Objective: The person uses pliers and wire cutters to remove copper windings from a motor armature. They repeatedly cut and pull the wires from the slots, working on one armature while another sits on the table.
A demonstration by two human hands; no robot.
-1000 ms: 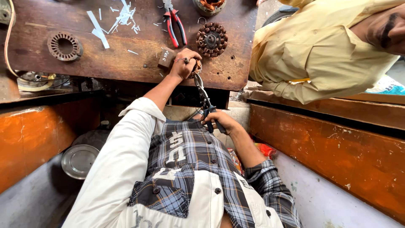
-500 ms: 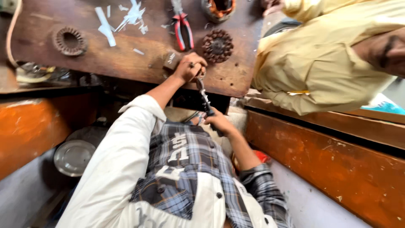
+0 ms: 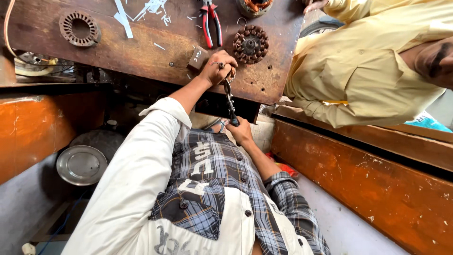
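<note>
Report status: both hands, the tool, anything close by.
Left hand gripping tool's upper end at the bench edge. Right hand holding the dark tool lower down. Brown winding core and red-handled pliers lie close by.

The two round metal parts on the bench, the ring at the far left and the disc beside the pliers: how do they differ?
The slotted ring has an open centre with short slots round its inner edge; the copper-wound disc has a solid hub ringed by brown coils. The ring lies alone, far from both hands; the disc sits just above the left hand, beside the red-handled pliers. Both lie flat on the wooden bench.
</note>
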